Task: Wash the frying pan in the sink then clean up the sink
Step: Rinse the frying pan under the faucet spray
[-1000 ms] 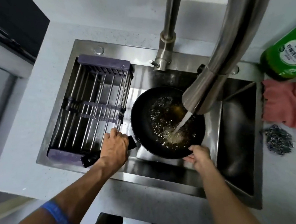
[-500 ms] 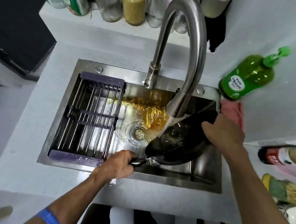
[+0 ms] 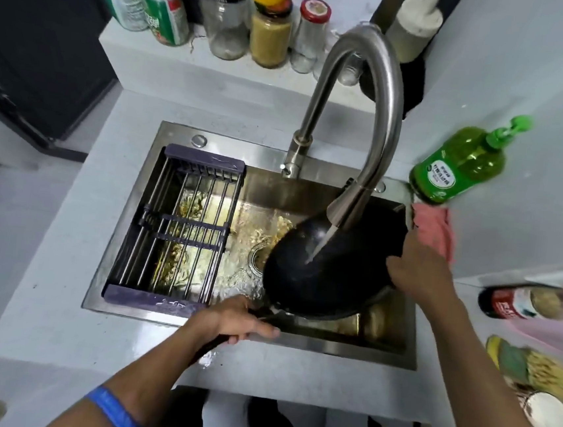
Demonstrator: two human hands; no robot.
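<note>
Head view: steel sink point(image 3: 127, 233) in pale counter point(image 3: 59, 295); both hands' grips clamp the pan point(image 3: 328, 280).

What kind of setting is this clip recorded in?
Most likely a home kitchen: a steel sink with a running faucet, a frying pan under it, green dish soap and jars behind.

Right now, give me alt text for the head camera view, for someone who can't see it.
A person tilts a black frying pan under the running faucet in a steel sink, left hand gripping the handle, right hand holding the far rim. Yellowish oily water pools in the basin beside a drying rack; a green soap bottle stands at the right.
</note>
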